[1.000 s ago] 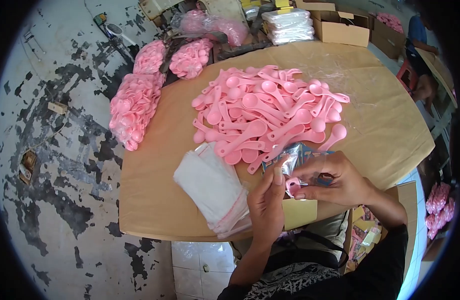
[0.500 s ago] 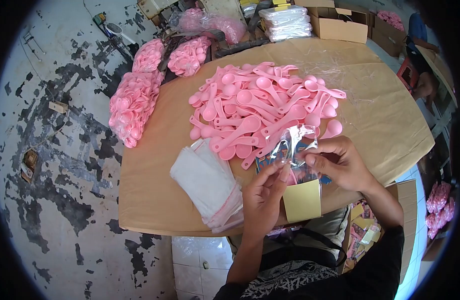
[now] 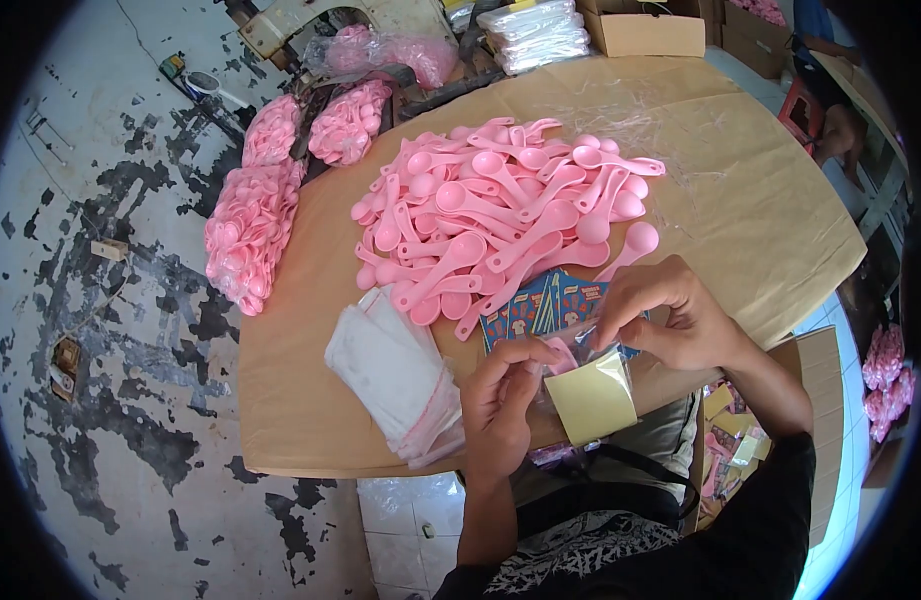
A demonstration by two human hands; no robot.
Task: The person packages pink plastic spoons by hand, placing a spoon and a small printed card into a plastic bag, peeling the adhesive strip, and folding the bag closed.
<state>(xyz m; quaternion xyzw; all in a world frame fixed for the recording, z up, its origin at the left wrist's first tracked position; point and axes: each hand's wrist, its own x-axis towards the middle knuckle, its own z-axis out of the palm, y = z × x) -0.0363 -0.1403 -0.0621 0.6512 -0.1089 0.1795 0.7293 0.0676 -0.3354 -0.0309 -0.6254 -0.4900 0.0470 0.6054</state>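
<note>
Between my hands is a small clear plastic bag [image 3: 631, 382] with a pale yellow card [image 3: 590, 400] and part of a pink measuring spoon [image 3: 559, 356] inside. My left hand [image 3: 500, 405] pinches the bag's left upper edge. Thumb and fingers of my right hand [image 3: 670, 315] close on its upper right side. Just beyond lie blue printed cards [image 3: 540, 308], partly covered by my hands and the bag. A large heap of pink measuring spoons [image 3: 500, 205] is behind them. Left of my left hand rests a stack of empty clear bags [image 3: 385, 375].
Brown paper covers the table [image 3: 750, 210]. Filled bags of pink spoons [image 3: 250, 235] line its left edge. Flat plastic packs [image 3: 533, 38] and a cardboard box [image 3: 648, 32] stand at the back. Below my right arm, an open carton [image 3: 815, 430] holds packed items. Another person's arm [image 3: 842, 140] shows at right.
The bag's raised clear top has come down toward the yellow card, and both hands have drawn closer to it. The card has tilted. The whole view has shifted slightly.
</note>
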